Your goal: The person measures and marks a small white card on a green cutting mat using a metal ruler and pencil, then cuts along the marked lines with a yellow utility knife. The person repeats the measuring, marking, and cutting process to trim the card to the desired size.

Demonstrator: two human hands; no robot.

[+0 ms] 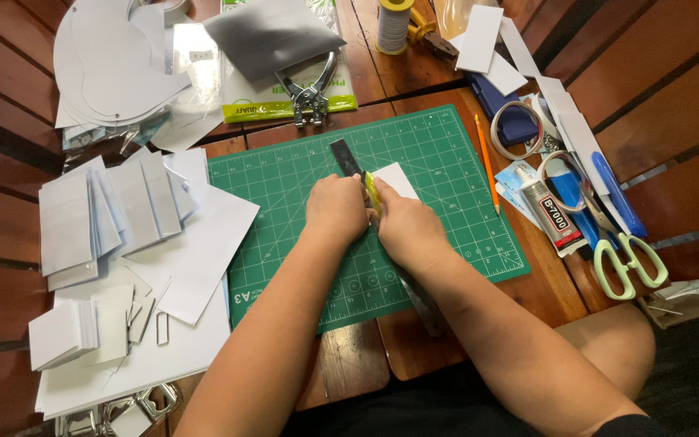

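Observation:
A green cutting mat [446, 154] lies on the wooden table. Across it runs a metal ruler [345, 155], from the mat's top toward the near table edge. My left hand [335, 209] presses down on the ruler. My right hand [408, 226] grips a yellow-green craft knife [373, 191] held against the ruler's right edge. A small white paper piece [398, 179] lies under the knife, partly hidden by my right hand.
Stacks of white cards [107, 214] and paper sheets [196, 251] lie left of the mat. A hole punch [309, 91] and thread spool [394, 24] sit behind it. To the right are a pencil [487, 162], tape roll [513, 129], glue tube [550, 212] and green scissors [626, 260].

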